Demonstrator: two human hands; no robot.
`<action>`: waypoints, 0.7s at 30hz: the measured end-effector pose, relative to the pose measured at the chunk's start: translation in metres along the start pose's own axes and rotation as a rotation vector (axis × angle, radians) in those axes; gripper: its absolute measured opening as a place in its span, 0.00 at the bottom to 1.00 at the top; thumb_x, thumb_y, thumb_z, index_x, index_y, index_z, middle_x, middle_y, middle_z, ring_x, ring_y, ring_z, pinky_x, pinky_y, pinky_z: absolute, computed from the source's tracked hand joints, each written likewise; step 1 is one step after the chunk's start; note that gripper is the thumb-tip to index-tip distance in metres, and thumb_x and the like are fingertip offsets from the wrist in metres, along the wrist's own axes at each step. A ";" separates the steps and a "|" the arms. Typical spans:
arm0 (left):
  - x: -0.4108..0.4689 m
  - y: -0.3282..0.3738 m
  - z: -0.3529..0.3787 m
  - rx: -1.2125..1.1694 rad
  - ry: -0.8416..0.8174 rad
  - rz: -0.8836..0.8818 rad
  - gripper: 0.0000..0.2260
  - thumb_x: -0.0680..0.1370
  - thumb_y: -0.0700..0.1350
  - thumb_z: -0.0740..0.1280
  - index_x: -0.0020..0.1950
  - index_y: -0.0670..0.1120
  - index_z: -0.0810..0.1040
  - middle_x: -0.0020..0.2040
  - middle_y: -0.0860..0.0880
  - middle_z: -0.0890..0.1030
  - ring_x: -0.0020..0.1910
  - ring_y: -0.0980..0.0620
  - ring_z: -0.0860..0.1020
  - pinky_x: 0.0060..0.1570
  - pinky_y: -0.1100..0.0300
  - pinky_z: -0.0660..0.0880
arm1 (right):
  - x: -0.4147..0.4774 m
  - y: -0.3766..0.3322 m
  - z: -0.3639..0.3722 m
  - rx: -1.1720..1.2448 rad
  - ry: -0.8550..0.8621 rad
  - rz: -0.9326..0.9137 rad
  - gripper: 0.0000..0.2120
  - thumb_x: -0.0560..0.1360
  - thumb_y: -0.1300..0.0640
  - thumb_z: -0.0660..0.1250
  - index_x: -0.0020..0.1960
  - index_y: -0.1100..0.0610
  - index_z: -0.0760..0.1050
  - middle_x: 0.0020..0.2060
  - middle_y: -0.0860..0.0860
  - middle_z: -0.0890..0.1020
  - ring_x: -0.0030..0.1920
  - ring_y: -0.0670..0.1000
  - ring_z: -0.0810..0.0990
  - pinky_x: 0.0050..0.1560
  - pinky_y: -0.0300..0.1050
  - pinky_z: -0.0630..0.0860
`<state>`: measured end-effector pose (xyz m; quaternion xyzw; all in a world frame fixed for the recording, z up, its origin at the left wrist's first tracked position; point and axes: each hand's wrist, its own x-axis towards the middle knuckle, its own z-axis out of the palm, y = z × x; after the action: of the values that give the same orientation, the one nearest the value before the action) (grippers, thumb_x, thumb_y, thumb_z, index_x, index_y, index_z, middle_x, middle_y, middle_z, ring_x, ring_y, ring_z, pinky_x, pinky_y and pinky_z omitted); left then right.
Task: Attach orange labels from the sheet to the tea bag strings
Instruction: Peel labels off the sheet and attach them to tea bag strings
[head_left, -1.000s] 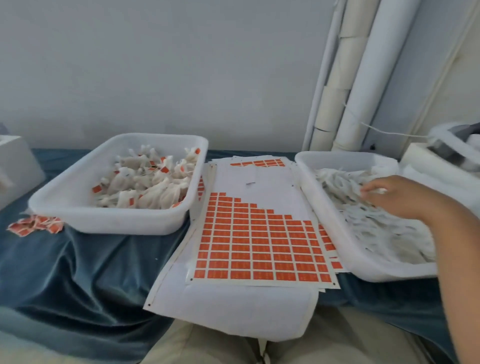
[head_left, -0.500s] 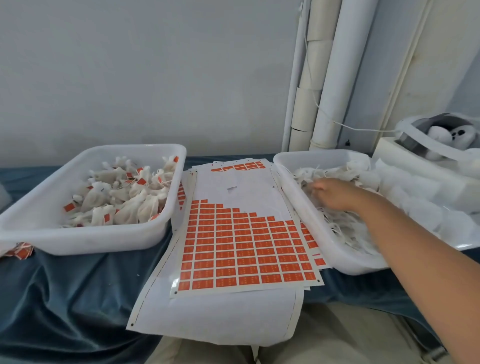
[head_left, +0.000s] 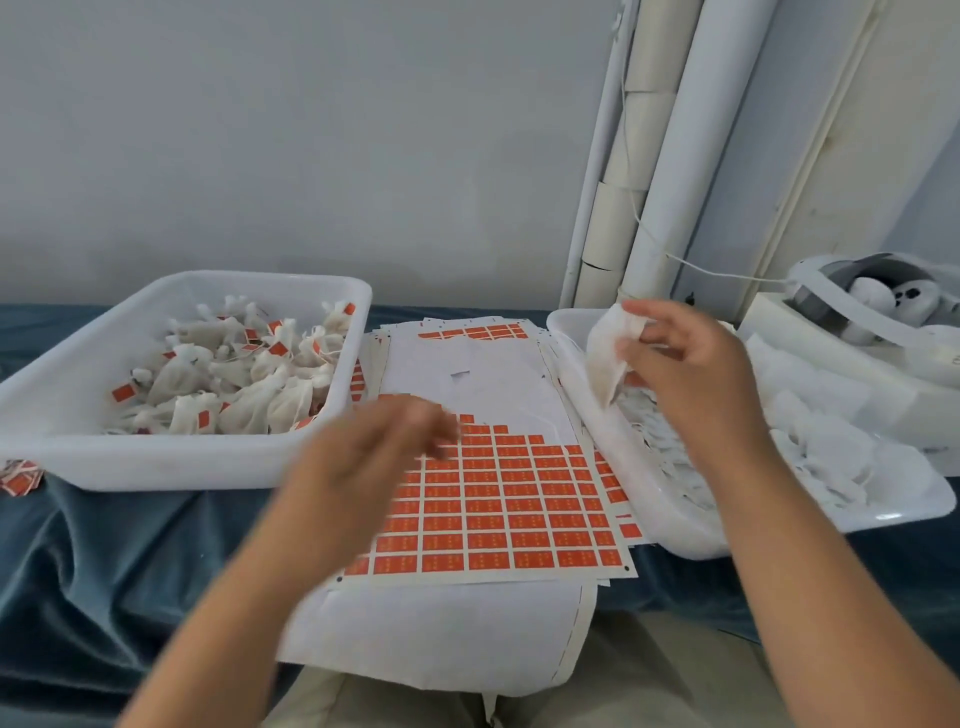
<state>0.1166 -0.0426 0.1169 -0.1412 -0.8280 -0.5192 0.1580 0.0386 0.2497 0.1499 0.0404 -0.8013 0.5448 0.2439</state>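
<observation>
A sheet of orange labels (head_left: 519, 509) lies in the middle on a stack of backing paper. My right hand (head_left: 685, 364) pinches a white tea bag (head_left: 605, 358) and holds it up above the left rim of the right tray (head_left: 582, 384), which is full of unlabelled bags. My left hand (head_left: 374, 457) is blurred, fingers loosely spread, over the upper left part of the label sheet and holds nothing. The left tray (head_left: 171, 462) holds several tea bags with orange labels on their strings.
A few loose orange labels (head_left: 18, 475) lie on the blue cloth left of the left tray. White pipes (head_left: 660, 171) run up the wall behind. A white box with soft toys (head_left: 883, 312) stands at the far right. My lap is below the sheets.
My right hand has lifted a tea bag out of the right tray. My left hand has come into view and moved over the label sheet.
</observation>
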 end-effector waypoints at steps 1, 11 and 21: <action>0.000 0.009 0.026 0.053 -0.148 -0.045 0.18 0.82 0.69 0.52 0.61 0.68 0.78 0.61 0.65 0.82 0.61 0.63 0.80 0.60 0.59 0.80 | -0.014 -0.002 0.006 0.043 -0.011 0.010 0.19 0.79 0.55 0.74 0.62 0.33 0.80 0.52 0.39 0.86 0.49 0.41 0.85 0.41 0.36 0.84; -0.024 -0.007 0.112 -0.532 -0.119 -0.149 0.11 0.84 0.56 0.67 0.66 0.58 0.77 0.56 0.51 0.85 0.56 0.50 0.85 0.54 0.56 0.83 | -0.123 0.013 0.051 0.330 -0.307 0.233 0.17 0.84 0.55 0.68 0.63 0.33 0.80 0.56 0.44 0.87 0.56 0.47 0.87 0.53 0.44 0.85; -0.032 -0.019 0.093 -0.460 -0.038 -0.384 0.11 0.85 0.60 0.59 0.55 0.65 0.81 0.53 0.63 0.83 0.53 0.67 0.81 0.47 0.66 0.77 | -0.127 0.016 0.047 -0.119 -0.267 0.097 0.16 0.74 0.31 0.64 0.56 0.35 0.81 0.50 0.32 0.84 0.51 0.37 0.82 0.47 0.28 0.78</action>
<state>0.1275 0.0308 0.0501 -0.0238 -0.7030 -0.7108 0.0055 0.1288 0.1885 0.0679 0.0592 -0.8586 0.4971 0.1108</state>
